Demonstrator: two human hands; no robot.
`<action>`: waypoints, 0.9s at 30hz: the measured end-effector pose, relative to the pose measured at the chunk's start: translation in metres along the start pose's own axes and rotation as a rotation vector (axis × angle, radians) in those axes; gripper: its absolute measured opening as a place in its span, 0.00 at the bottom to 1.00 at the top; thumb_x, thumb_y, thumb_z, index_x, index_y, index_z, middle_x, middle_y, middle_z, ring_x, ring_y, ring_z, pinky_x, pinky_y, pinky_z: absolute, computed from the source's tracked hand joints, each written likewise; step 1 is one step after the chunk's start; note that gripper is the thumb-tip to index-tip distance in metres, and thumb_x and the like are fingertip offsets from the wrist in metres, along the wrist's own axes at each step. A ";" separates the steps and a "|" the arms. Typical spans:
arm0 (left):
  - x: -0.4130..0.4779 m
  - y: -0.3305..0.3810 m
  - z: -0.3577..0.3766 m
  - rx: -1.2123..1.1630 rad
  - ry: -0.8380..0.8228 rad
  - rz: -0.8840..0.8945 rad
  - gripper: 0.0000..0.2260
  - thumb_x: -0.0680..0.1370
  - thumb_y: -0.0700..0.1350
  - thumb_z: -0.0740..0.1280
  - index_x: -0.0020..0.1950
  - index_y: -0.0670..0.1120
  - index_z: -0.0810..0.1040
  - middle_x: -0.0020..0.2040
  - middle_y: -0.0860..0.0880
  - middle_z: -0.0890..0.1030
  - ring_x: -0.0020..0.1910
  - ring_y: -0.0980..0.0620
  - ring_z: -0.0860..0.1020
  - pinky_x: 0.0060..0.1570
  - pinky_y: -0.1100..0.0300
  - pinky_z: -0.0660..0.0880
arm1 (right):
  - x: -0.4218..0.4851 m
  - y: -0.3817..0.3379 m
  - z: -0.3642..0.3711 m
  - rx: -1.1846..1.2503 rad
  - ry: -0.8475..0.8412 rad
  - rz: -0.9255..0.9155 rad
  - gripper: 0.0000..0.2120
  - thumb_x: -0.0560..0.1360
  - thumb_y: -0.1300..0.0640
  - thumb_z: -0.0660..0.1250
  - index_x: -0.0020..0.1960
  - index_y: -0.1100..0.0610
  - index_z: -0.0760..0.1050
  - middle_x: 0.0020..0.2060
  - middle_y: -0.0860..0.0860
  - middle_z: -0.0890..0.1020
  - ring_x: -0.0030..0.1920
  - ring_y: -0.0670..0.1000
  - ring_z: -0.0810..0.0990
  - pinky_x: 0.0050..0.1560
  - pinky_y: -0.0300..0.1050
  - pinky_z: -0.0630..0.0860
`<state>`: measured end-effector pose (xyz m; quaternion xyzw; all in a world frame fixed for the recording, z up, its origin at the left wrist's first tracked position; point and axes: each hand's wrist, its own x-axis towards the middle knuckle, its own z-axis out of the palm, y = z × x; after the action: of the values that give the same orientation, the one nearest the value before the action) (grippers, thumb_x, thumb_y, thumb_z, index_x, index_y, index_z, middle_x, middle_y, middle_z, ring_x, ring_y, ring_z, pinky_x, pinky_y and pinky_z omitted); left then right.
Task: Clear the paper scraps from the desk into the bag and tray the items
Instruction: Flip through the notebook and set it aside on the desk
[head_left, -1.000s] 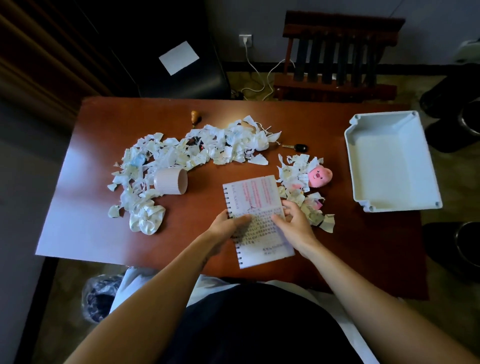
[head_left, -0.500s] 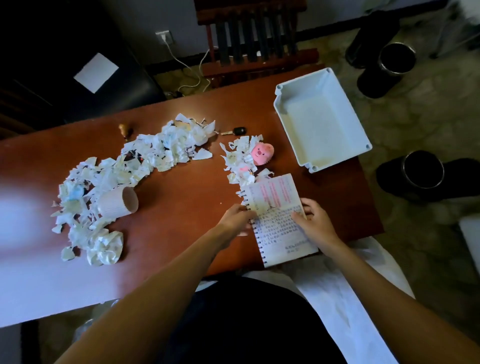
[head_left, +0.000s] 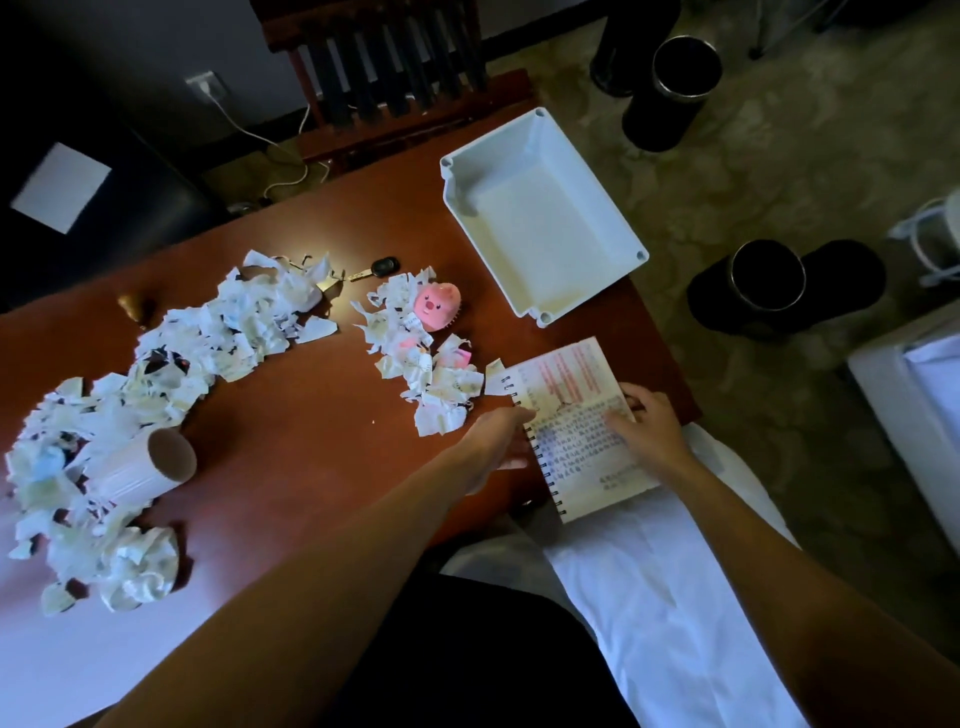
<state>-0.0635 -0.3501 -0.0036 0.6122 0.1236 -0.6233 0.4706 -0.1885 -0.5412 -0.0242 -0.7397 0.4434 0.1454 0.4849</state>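
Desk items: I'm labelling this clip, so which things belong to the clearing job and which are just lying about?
Belong:
paper scraps
white tray
spiral notebook, held by left hand and right hand
pink pig toy
car key
ribbed cup

Lying about:
floor bins
wooden chair
wall socket

Both forearms are bare from the bottom edge of the frame to the wrists, with no sleeve, watch or band showing on either. The left hand (head_left: 498, 441) and the right hand (head_left: 649, 426) are ungloved, and no rings can be made out on the fingers that show. At the bottom centre of the view the person wears a dark, plain garment over the torso, black or near black in this dim light. Its cut and fabric cannot be told, and no print, buttons or seams are visible on it.
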 end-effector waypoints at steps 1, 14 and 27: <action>0.003 0.003 0.005 -0.013 -0.007 -0.002 0.12 0.83 0.47 0.59 0.63 0.44 0.74 0.55 0.46 0.80 0.57 0.46 0.78 0.57 0.52 0.76 | 0.003 0.001 -0.004 0.003 0.014 0.013 0.20 0.77 0.54 0.68 0.69 0.50 0.71 0.61 0.51 0.68 0.56 0.55 0.77 0.57 0.54 0.79; 0.036 0.035 0.032 -0.086 -0.035 -0.044 0.21 0.82 0.47 0.59 0.75 0.45 0.65 0.72 0.45 0.70 0.71 0.45 0.69 0.66 0.46 0.70 | 0.047 -0.014 -0.021 -0.149 0.106 0.078 0.18 0.76 0.57 0.68 0.65 0.53 0.72 0.59 0.54 0.67 0.63 0.57 0.68 0.64 0.58 0.72; 0.033 0.045 0.039 -0.037 0.012 -0.018 0.17 0.83 0.45 0.59 0.72 0.46 0.66 0.75 0.47 0.67 0.73 0.46 0.66 0.67 0.42 0.71 | 0.054 -0.026 -0.016 -0.308 0.108 0.090 0.27 0.73 0.53 0.69 0.70 0.54 0.65 0.65 0.57 0.67 0.66 0.60 0.66 0.62 0.61 0.72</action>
<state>-0.0492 -0.4165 -0.0048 0.6061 0.1433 -0.6214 0.4754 -0.1409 -0.5793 -0.0357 -0.7913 0.4740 0.1933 0.3342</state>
